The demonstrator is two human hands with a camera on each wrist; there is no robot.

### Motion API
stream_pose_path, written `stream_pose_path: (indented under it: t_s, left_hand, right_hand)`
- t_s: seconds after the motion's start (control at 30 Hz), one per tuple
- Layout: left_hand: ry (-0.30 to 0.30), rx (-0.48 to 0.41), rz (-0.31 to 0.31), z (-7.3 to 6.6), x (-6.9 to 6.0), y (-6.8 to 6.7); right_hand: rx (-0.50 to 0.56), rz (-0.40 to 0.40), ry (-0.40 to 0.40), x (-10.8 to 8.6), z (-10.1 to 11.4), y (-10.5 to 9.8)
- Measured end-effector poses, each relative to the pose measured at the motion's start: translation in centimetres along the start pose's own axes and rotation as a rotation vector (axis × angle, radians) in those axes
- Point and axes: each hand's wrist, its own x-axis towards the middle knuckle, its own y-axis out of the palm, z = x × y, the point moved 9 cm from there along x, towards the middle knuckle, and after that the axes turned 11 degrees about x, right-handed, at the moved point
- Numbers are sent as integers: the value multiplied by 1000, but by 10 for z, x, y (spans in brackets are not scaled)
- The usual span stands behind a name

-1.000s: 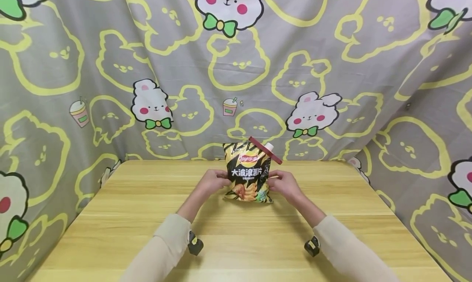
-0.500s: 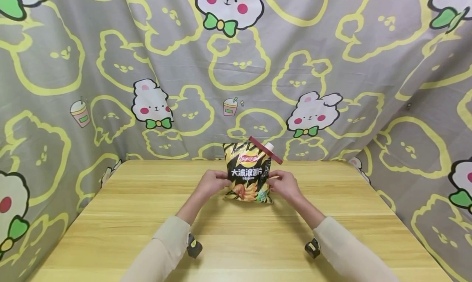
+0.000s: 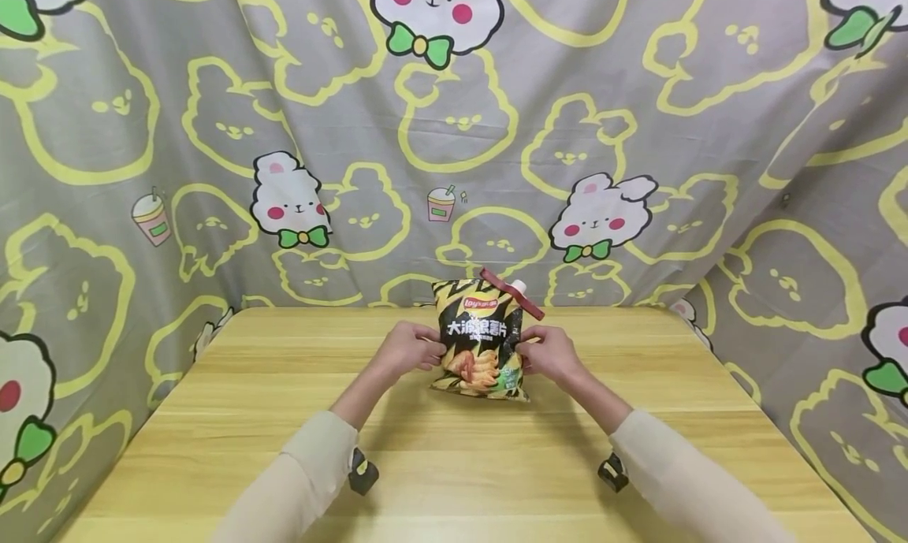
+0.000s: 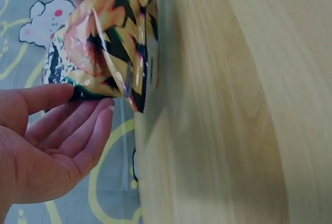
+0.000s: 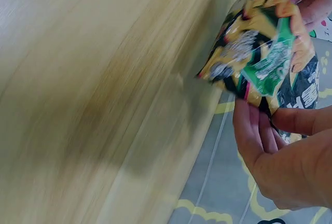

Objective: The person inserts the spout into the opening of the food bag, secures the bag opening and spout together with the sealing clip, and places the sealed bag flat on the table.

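Note:
A black and yellow bag of potato chips stands near the far side of the table, its printed front toward me. My left hand pinches its left edge between thumb and fingers. On the opposite edge, my right hand holds the bag in the same way. A dark red bag clip with a white cap runs slantwise across the bag's upper right corner. In the left wrist view the thumb lies on the front of the bag and the fingers go behind it. Whether the bag's bottom touches the table cannot be told.
The wooden table spreads out on all sides of the bag. A grey curtain with yellow outlines and white cartoon animals hangs behind it and along both sides. Black wrist devices sit under both cuffs.
Over the last half second the bag has come slightly toward me, and its lower edge sits lower in the head view. Both hands keep their hold, and the forearms have spread a little.

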Motion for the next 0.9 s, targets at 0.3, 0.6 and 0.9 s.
stream_pose_path:
  t_s: [0.3,0.6,0.9]
  left_hand:
    - [-23,43,104,1,-2,4]
    - [-38,24,167,8,-5,8]
    - [-18,71,166,13,-5,11]
  right_hand:
    - [24,134,115,-2,-14,5]
    - [14,194,163,-6,-25,10]
    - [1,215,164,-8,-31,13]
